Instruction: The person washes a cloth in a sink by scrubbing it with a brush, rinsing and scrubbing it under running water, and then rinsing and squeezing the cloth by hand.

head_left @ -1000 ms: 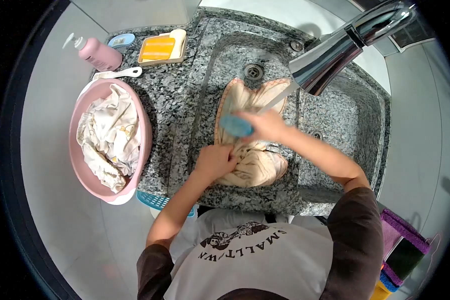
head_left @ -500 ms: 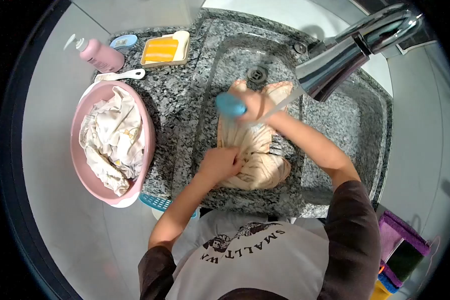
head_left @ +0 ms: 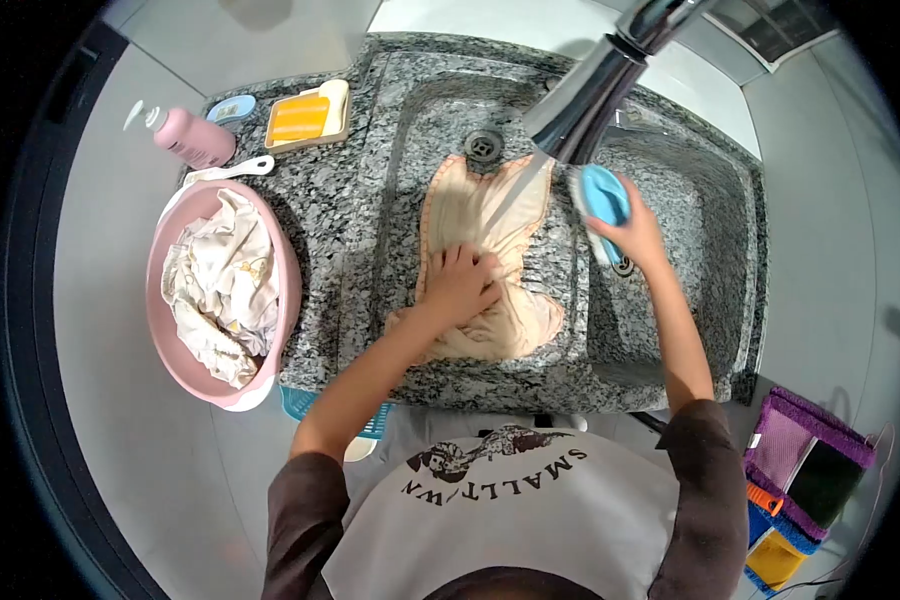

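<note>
Apparent rinsing step: beneath the running tap, the pale cloth lies in the left basin under the left hand, its grip indeterminable, while the right hand clasps a blue brush beside the stream; further scrubbing would require brush against cloth.

The cream cloth, its edges trimmed in orange, lies spread toward the left basin's far edge — creased and bunched at the near one. The oval blue brush — pale bristles facing left — tilts above the right basin's left edge.
</note>
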The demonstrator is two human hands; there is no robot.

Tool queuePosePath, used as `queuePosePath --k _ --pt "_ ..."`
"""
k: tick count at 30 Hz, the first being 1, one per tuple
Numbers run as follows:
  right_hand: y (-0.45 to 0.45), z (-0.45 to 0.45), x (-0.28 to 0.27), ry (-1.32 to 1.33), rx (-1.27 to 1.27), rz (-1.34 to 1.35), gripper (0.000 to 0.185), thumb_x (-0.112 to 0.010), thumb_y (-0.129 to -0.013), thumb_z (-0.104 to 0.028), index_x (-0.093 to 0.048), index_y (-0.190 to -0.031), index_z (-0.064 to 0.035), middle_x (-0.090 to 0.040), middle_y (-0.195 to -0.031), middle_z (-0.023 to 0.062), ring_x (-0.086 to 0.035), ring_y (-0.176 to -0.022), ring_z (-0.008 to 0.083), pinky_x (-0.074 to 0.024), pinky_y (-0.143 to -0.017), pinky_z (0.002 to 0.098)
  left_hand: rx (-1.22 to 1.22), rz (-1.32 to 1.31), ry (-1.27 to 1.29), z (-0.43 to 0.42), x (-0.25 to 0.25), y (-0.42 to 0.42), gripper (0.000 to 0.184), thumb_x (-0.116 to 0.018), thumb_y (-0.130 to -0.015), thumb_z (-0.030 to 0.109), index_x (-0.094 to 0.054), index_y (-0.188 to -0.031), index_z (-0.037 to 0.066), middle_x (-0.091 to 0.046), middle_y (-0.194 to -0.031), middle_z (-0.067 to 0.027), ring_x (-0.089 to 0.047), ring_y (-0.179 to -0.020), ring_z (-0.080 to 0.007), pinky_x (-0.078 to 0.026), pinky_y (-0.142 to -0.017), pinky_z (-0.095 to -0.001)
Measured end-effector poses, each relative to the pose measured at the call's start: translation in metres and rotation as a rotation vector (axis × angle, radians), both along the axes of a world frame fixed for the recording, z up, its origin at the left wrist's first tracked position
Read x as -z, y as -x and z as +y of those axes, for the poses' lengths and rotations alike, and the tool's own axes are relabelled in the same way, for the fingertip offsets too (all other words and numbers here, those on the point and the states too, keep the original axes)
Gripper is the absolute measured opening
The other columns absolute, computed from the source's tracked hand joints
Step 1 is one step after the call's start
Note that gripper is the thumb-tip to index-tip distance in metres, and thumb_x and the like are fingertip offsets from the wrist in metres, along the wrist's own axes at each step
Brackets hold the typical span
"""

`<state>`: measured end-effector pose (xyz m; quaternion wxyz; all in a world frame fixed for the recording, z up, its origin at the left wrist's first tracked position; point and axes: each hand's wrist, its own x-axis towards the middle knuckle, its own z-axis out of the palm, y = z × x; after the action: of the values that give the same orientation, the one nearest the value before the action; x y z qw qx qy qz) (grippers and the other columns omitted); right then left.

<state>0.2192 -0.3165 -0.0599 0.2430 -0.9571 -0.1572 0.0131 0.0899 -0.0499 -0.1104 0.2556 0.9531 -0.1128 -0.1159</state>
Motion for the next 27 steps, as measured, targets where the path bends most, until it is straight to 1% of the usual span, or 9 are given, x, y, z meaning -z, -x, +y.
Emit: queuePosePath --k 7,10,12,18,21,22,24,25,27 --pt "0.071 -0.131 0.087 0.16 0.348 0.397 0.089 -0.069 -0.059 -0.06 -0.04 -0.123 -0.0061 -0.058 -0.106 0.0222 -0.058 -0.094 0.0388 -0.0463 -0.077 0.0446 -0.072 -0.264 -0.065 -0.009 0.057 -0.048 0.034 -0.052 -0.08 0.025 -0.049 -0.106 0.004 -0.045 -0.104 -0.0167 -0.04 -0.102 -0.0343 -0.03 -0.089 -0.0489" --pt "0.08 -0.144 0.108 0.208 0.369 0.519 0.098 -0.07 -0.057 -0.061 -0.036 -0.128 -0.0034 -0.054 -0.114 0.0225 -0.054 -0.103 0.0365 -0.0441 -0.083 0.0431 -0.243 -0.263 0.218 -0.001 0.084 -0.096 0.03 -0.053 -0.079 0.021 -0.049 -0.102 0.002 -0.046 -0.102 -0.0186 -0.042 -0.1 -0.0373 -0.032 -0.088 -0.0483" --pt "0.083 -0.148 0.113 0.218 0.432 0.586 0.105 -0.071 -0.056 -0.061 -0.032 -0.132 -0.0005 -0.05 -0.121 0.0224 -0.051 -0.111 0.034 -0.042 -0.088 0.0412 -0.048 -0.601 0.015 0.015 0.088 -0.135 0.028 -0.052 -0.078 0.018 -0.048 -0.1 0.002 -0.047 -0.098 -0.019 -0.043 -0.095 -0.0381 -0.037 -0.084 -0.0457" --pt "0.085 -0.173 0.149 0.126 0.441 0.603 0.101 -0.076 -0.056 -0.053 -0.031 -0.131 -0.0031 -0.049 -0.123 0.0226 -0.049 -0.112 0.0352 -0.0406 -0.09 0.0427 -0.494 -0.429 0.222 0.048 0.052 -0.189 0.027 -0.051 -0.077 0.011 -0.049 -0.103 0.004 -0.048 -0.106 -0.0196 -0.047 -0.096 -0.0354 -0.041 -0.078 -0.0433" --pt "0.079 -0.16 0.141 0.204 0.497 0.871 0.089 -0.078 -0.063 -0.034 -0.029 -0.132 -0.0057 -0.047 -0.124 0.023 -0.049 -0.111 0.0367 -0.0429 -0.087 0.0449 -0.195 -0.521 -0.379 0.04 0.03 -0.175 0.028 -0.059 -0.073 0.015 -0.053 -0.098 0.005 -0.051 -0.104 -0.0176 -0.05 -0.096 -0.033 -0.044 -0.076 -0.0384" --pt "0.076 -0.159 0.145 0.204 0.492 0.871 0.089 -0.078 -0.063 -0.034 -0.029 -0.132 -0.0057 -0.047 -0.124 0.023 -0.049 -0.111 0.0367 -0.0429 -0.087 0.0449 -0.093 -0.19 0.15 0.034 0.039 -0.16 0.029 -0.061 -0.073 0.02 -0.054 -0.097 0.005 -0.052 -0.103 -0.0163 -0.051 -0.095 -0.0312 -0.044 -0.076 -0.0396" --pt "0.068 -0.157 0.158 0.262 0.417 0.861 0.084 -0.076 -0.067 -0.026 -0.028 -0.133 -0.0073 -0.046 -0.124 0.0232 -0.049 -0.112 0.0374 -0.043 -0.087 0.0467 0.034 0.052 0.289 0.002 0.005 -0.105 0.035 -0.062 -0.075 0.032 -0.055 -0.098 0.007 -0.054 -0.1 -0.0142 -0.053 -0.094 -0.0278 -0.043 -0.078 -0.0417" --pt "0.061 -0.152 0.154 0.337 0.251 0.851 0.077 -0.072 -0.071 -0.031 -0.031 -0.131 -0.0051 -0.046 -0.125 0.0237 -0.049 -0.111 0.0372 -0.0426 -0.088 0.045 0.052 -0.043 -0.094 -0.02 -0.039 -0.066 0.038 -0.063 -0.075 0.037 -0.055 -0.099 0.008 -0.055 -0.1 -0.0134 -0.054 -0.093 -0.0264 -0.043 -0.08 -0.0428" --pt "0.051 -0.127 0.13 0.381 0.237 0.732 0.074 -0.069 -0.073 -0.034 -0.033 -0.129 -0.0046 -0.048 -0.122 0.0227 -0.05 -0.109 0.0366 -0.043 -0.088 0.0428 0.272 -0.366 -0.268 -0.025 -0.038 -0.028 0.027 -0.054 -0.083 0.032 -0.053 -0.093 0.008 -0.05 -0.095 -0.0157 -0.056 -0.074 -0.031 -0.045 -0.067 -0.0404"
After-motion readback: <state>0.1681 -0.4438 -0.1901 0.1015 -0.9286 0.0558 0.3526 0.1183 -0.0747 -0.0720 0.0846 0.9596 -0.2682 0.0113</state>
